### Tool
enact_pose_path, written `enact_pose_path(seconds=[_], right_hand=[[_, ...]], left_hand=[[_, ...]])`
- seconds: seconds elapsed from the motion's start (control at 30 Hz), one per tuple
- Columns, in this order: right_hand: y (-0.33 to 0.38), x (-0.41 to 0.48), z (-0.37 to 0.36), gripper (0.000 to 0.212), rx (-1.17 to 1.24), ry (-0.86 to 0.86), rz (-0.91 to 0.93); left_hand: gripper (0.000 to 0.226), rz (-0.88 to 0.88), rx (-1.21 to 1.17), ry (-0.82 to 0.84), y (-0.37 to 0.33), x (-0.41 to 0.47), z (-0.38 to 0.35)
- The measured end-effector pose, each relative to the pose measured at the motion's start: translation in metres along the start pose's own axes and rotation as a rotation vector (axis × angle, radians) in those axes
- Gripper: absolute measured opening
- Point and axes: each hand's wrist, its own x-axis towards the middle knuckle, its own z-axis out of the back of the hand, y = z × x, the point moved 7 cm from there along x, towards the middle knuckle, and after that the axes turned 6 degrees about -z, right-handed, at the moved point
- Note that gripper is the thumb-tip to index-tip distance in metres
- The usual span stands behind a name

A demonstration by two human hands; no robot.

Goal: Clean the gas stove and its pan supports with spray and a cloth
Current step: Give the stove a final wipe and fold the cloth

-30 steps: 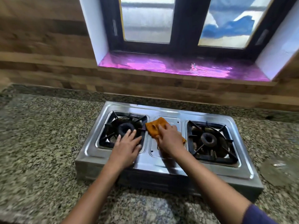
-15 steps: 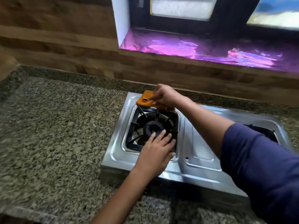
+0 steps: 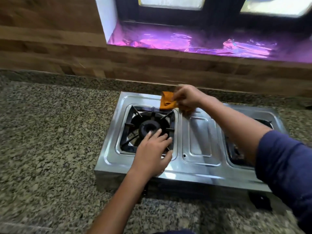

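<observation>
Pressing our left hand (image 3: pixel 152 154) flat on the black metal pan support (image 3: pixel 126 130), we steady the steel gas stove (image 3: pixel 200 137) — our right hand (image 3: pixel 187 98) pinches the orange cloth (image 3: pixel 166 102) along its back rim.

orange cloth (image 3: pixel 166 101), silver steel stove (image 3: pixel 199 132), black pan support (image 3: pixel 148 127), speckled grey-brown granite counter (image 3: pixel 50 132), brown wood-grain wall (image 3: pixel 50 48), purple shiny sill (image 3: pixel 194 44), navy sleeve (image 3: pixel 285 166)

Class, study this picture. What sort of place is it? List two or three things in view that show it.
Most likely a home kitchen: a steel two-burner gas stove stands on a speckled stone counter below a window, and the right hand holds an orange cloth at its back edge.
</observation>
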Motion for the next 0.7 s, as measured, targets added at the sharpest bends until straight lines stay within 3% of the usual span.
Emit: enact_pose_path(seconds=[0.23,0.43,0.6,0.7], right_hand=[[-0.121,-0.101,0.050,0.039,-0.056,-0.014,-0.236],[-0.227,-0.180,0.082,0.044,-0.028,-0.024,-0.397],[-0.283,-0.245,0.091,0.028,0.030,-0.137,-0.515],[-0.273,-0.269,0.090,0.026,0.035,-0.240,-0.585]], left_hand=[[0.041,0.190,0.212,-0.036,-0.034,0.022,0.009],[0.044,0.080,0.201,-0.125,-0.121,0.076,-0.008],[0.074,-0.024,0.085,0.125,-0.178,0.116,-0.079],[0.085,0.000,0.082,0.143,-0.190,0.120,-0.106]])
